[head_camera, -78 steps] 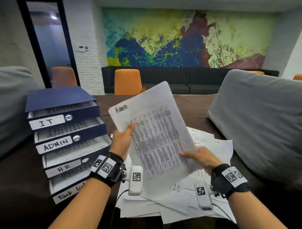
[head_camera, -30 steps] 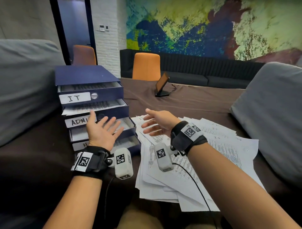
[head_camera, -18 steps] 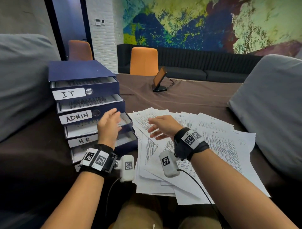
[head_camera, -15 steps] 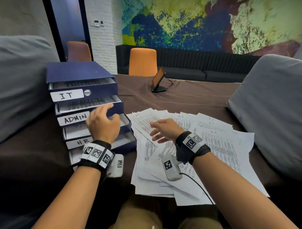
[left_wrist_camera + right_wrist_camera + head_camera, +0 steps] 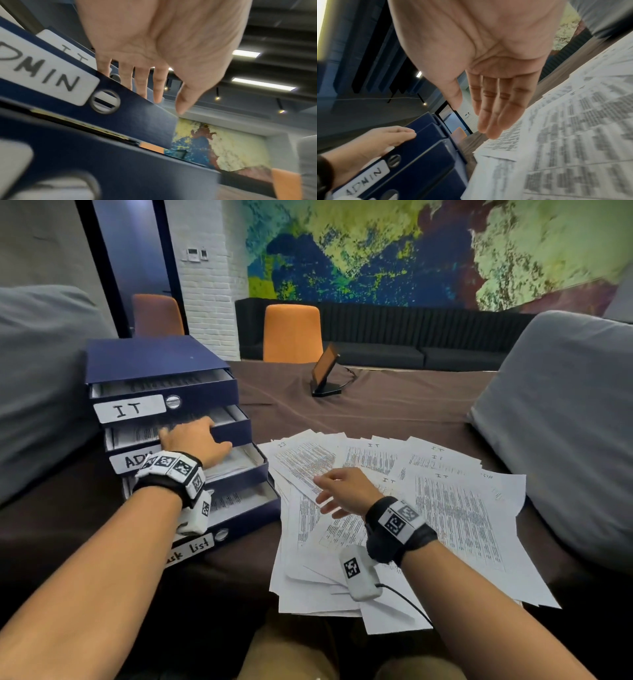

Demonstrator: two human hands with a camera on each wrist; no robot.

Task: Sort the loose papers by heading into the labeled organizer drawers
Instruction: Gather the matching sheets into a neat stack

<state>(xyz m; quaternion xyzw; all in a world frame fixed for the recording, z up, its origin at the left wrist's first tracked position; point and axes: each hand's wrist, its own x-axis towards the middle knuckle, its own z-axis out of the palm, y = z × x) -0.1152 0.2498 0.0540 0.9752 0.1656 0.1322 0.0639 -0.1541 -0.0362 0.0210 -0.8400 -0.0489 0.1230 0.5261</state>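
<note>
Head view: sorting is partly done, by my reading. All four drawers of the blue organizer (image 5: 161, 419) stand pulled out and each shows printed sheets inside; it sits at the left edge of the bench (image 5: 394, 412), which is draped in brown cloth. The loose papers (image 5: 428, 508) lie fanned in a large overlapping heap over the middle and near edge of the bench, just beside the organizer, so much is left to file. Several visible headings read IT. Left hand (image 5: 193, 440) rests on the front of the ADMIN drawer (image 5: 191, 436), covering part of its label. Right hand (image 5: 346, 491) hovers low over the heap, holding nothing. Grey cushions flank both sides; the right cushion (image 5: 565, 426) lies close against the heap's right edge. A small tilted screen on a stand (image 5: 325, 374) sits toward the far edge, well apart from the work. Left wrist view: fingers (image 5: 142, 82) straight and spread, tips reaching past the drawer's top rim, thumb free; nothing gripped. ADMIN label and ring pull lie just below. Whether the tips touch the sheets inside is hidden. Right wrist view: fingers (image 5: 494, 108) straight and close together, palm empty, just above the printed sheets; contact cannot be told. No obstacle between heap and drawers.
</note>
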